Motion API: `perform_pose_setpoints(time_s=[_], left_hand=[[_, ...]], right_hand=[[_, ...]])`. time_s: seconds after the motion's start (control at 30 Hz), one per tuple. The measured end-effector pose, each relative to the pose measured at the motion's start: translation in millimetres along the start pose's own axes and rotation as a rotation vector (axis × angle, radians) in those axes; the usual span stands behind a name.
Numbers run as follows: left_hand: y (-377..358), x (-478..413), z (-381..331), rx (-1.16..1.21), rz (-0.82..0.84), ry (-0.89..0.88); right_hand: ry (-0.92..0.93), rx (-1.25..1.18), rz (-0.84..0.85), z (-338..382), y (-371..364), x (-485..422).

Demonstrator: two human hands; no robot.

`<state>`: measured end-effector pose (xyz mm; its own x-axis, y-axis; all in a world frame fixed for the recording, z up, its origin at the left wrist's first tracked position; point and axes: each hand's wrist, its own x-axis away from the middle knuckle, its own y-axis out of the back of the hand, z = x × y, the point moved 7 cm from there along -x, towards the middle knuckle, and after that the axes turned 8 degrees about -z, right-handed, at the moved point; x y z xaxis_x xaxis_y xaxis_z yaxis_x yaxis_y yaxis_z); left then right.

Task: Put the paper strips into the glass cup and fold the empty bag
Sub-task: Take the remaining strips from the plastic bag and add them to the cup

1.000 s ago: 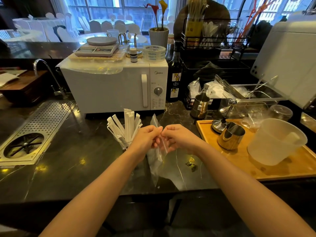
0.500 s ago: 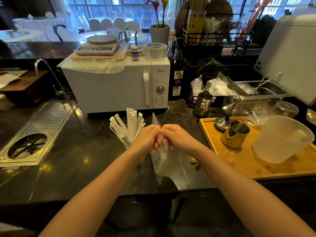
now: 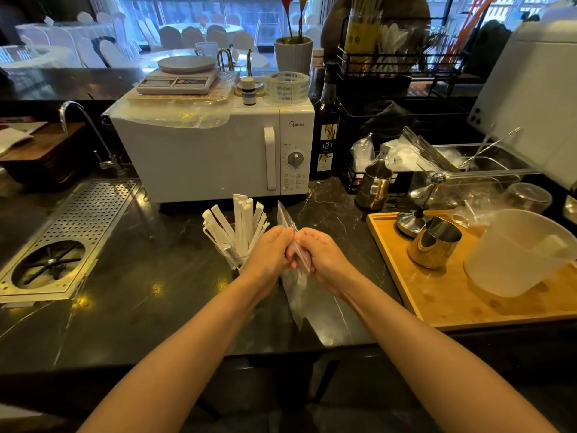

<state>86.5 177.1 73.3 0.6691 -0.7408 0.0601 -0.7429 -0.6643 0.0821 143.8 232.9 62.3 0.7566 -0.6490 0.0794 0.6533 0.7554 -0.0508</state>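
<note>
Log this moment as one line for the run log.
white paper strips: standing in glass cup | clear plastic bag: empty, pinched by left hand and right hand | fold: not finished

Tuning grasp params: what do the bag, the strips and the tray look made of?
Bag: thin clear plastic film, glossy; the counter shows through it and it creases between the left hand and right hand.
Paper strips: matte white, flat with folded ends, likely paper.
Tray: light wood or bamboo by its grain, smooth finish.
</note>
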Motion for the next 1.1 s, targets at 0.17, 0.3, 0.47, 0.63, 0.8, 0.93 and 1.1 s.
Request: perform_pose_setpoints(time_s=[0.17, 0.3, 0.47, 0.63, 0.8, 0.93, 1.1], left_hand=[[1, -3, 6, 0.184, -0.008, 0.054], [3, -6, 5, 0.068, 0.073, 0.048], [21, -13, -9, -0.28, 0.198, 0.022], [43, -21, -21, -0.48, 0.113, -0.032], [55, -26, -24, -0.551, 0.006, -0.05], [57, -22, -33, -0.592, -0.074, -0.092], [57, -18, -44, -0.601, -0.158, -0.159]], right_hand=[[-0.042, -0.154, -0.067, -7, 7, -9], [-0.025, -0.033, -0.061, -7, 9, -10], [-0.063, 0.178, 0.073, 6, 12, -7], [-0.07, 0.51, 0.151, 13, 26, -8], [-0.062, 0.815, 0.209, 21, 37, -6], [-0.074, 0.971, 0.179, 24, 46, -9], [-0.149, 1.05, 0.138, 21, 57, -9]])
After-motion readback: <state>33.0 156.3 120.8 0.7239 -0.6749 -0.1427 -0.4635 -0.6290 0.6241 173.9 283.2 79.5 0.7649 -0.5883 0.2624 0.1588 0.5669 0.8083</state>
